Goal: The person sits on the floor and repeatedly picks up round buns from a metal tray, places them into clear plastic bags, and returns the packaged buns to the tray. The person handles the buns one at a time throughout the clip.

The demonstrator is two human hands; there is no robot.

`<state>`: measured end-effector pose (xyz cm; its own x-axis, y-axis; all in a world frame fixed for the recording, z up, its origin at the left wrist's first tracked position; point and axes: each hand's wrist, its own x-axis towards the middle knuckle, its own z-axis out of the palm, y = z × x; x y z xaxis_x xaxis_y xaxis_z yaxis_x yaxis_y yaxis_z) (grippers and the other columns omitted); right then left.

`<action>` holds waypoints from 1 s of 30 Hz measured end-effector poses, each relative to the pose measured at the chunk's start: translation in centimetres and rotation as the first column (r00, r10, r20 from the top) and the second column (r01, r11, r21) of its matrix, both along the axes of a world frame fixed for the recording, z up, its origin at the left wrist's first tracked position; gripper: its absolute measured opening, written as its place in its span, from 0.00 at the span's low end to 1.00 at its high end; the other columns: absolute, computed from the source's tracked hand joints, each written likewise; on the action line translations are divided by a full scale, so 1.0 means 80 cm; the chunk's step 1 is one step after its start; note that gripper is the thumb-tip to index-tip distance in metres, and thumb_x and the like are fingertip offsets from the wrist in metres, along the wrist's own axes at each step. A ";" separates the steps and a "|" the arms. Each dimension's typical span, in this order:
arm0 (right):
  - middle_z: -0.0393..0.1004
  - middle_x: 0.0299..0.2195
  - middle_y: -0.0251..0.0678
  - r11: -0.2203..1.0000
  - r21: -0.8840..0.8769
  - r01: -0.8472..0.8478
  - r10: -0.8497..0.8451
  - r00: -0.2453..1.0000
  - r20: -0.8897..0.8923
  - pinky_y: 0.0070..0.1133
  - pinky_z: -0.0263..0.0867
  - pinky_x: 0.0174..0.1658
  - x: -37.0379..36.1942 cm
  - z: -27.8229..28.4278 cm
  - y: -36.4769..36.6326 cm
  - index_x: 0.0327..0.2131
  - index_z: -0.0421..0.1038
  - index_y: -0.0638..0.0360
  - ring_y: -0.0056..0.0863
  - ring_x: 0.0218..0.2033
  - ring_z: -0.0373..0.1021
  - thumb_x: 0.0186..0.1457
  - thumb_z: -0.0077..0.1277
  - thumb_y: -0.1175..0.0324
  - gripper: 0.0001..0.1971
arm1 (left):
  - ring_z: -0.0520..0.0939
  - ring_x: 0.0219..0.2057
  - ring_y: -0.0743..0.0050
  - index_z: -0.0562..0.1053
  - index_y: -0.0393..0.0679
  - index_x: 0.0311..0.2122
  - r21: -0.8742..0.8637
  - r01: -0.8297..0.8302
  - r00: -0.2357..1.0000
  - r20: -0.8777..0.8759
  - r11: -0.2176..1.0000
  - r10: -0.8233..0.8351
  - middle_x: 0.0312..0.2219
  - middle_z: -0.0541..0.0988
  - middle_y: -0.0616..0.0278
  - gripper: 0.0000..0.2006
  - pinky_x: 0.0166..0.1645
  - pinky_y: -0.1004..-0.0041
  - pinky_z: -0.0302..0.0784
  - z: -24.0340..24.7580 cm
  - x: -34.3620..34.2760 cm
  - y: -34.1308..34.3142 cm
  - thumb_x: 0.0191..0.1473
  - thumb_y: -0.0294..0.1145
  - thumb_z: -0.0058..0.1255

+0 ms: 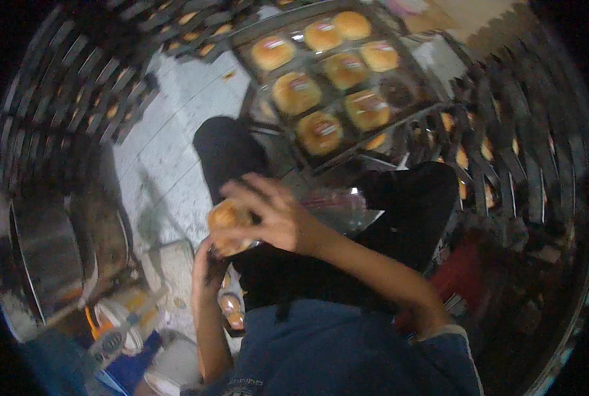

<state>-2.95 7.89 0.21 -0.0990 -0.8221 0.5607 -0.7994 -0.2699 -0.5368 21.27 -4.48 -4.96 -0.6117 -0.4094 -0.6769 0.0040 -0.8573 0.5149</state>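
Over my left thigh, both my hands are on a round golden bun (227, 214). My left hand (209, 265) grips it from below and the left side. My right hand (275, 216) comes across from the right, its thumb and fingers round the bun and smeared by motion. Something shiny shows at the bun's lower edge; I cannot tell if it is wrapping. Clear plastic with reddish print (337, 204) lies on my lap, just right of my right hand. Beyond my knees stands a dark tray (282, 140) holding several golden buns with small labels on top.
Dark racks with buns on their shelves rise at the left (63, 99) and right (525, 125). A pale tiled floor (169, 132) runs between. At the lower left are a white device with an orange part (113, 327) and a pale container (176, 277).
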 end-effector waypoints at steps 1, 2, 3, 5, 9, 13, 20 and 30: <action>0.53 0.67 0.38 0.996 0.005 -0.090 0.089 0.970 -0.227 0.39 0.57 0.62 -0.006 0.005 -0.009 0.54 0.71 0.40 0.49 0.63 0.55 0.42 0.61 0.66 0.30 | 0.77 0.50 0.60 0.70 0.38 0.53 -0.147 0.177 0.984 0.018 0.973 -0.176 0.48 0.77 0.55 0.23 0.56 0.60 0.70 -0.004 0.008 -0.010 0.58 0.43 0.50; 0.57 0.65 0.32 0.985 0.028 -0.167 0.170 0.964 -0.207 0.38 0.58 0.61 -0.014 0.011 -0.021 0.53 0.71 0.39 0.43 0.64 0.55 0.42 0.62 0.62 0.29 | 0.78 0.49 0.57 0.70 0.39 0.53 0.087 0.072 0.989 0.120 0.994 -0.082 0.48 0.77 0.55 0.23 0.56 0.57 0.71 0.000 0.018 -0.019 0.56 0.43 0.51; 0.60 0.62 0.33 0.953 0.066 -0.297 0.304 0.939 -0.159 0.37 0.59 0.60 -0.017 0.019 -0.028 0.52 0.71 0.41 0.42 0.62 0.57 0.43 0.61 0.62 0.28 | 0.78 0.49 0.55 0.71 0.39 0.52 0.110 0.093 0.976 0.184 0.990 -0.112 0.48 0.77 0.54 0.22 0.56 0.55 0.72 0.005 0.022 -0.025 0.55 0.41 0.51; 0.66 0.57 0.36 0.864 0.165 -0.475 0.475 0.879 0.045 0.36 0.62 0.58 -0.020 0.037 -0.036 0.51 0.71 0.46 0.39 0.58 0.63 0.44 0.62 0.60 0.26 | 0.80 0.46 0.57 0.69 0.39 0.53 0.053 0.210 0.939 0.266 0.976 -0.216 0.46 0.78 0.55 0.21 0.53 0.58 0.76 0.026 0.023 -0.031 0.55 0.36 0.53; 0.72 0.48 0.47 0.826 0.106 -0.554 0.426 0.736 0.526 0.32 0.68 0.52 -0.039 0.071 0.005 0.49 0.69 0.61 0.44 0.49 0.71 0.43 0.66 0.54 0.32 | 0.80 0.34 0.68 0.67 0.40 0.55 -0.426 0.791 0.601 0.403 0.439 -0.691 0.38 0.78 0.59 0.24 0.39 0.68 0.79 0.079 -0.024 -0.025 0.54 0.34 0.58; 0.72 0.50 0.46 0.974 0.219 -0.056 -0.106 0.741 0.663 0.32 0.67 0.54 -0.156 0.087 0.093 0.53 0.65 0.63 0.40 0.52 0.71 0.41 0.69 0.49 0.40 | 0.74 0.31 0.78 0.66 0.40 0.53 -0.503 0.721 0.602 0.116 0.476 -0.790 0.30 0.74 0.63 0.24 0.35 0.76 0.70 0.112 -0.119 -0.002 0.56 0.40 0.58; 0.77 0.44 0.50 0.320 0.570 0.757 -0.911 0.412 -0.036 0.37 0.70 0.45 -0.414 0.073 0.150 0.50 0.67 0.62 0.45 0.44 0.76 0.42 0.66 0.52 0.34 | 0.79 0.43 0.61 0.72 0.38 0.52 -0.944 0.326 0.719 0.212 0.051 -0.662 0.41 0.79 0.53 0.17 0.49 0.69 0.72 0.105 -0.402 0.089 0.62 0.36 0.49; 0.74 0.44 0.38 0.404 0.155 0.901 -0.824 0.432 -0.366 0.40 0.61 0.54 -0.328 -0.021 0.180 0.44 0.75 0.54 0.40 0.49 0.69 0.57 0.52 0.64 0.12 | 0.80 0.39 0.52 0.75 0.40 0.45 -0.954 0.179 0.822 0.279 -0.239 -0.497 0.41 0.79 0.53 0.11 0.49 0.62 0.74 0.063 -0.472 0.148 0.59 0.30 0.49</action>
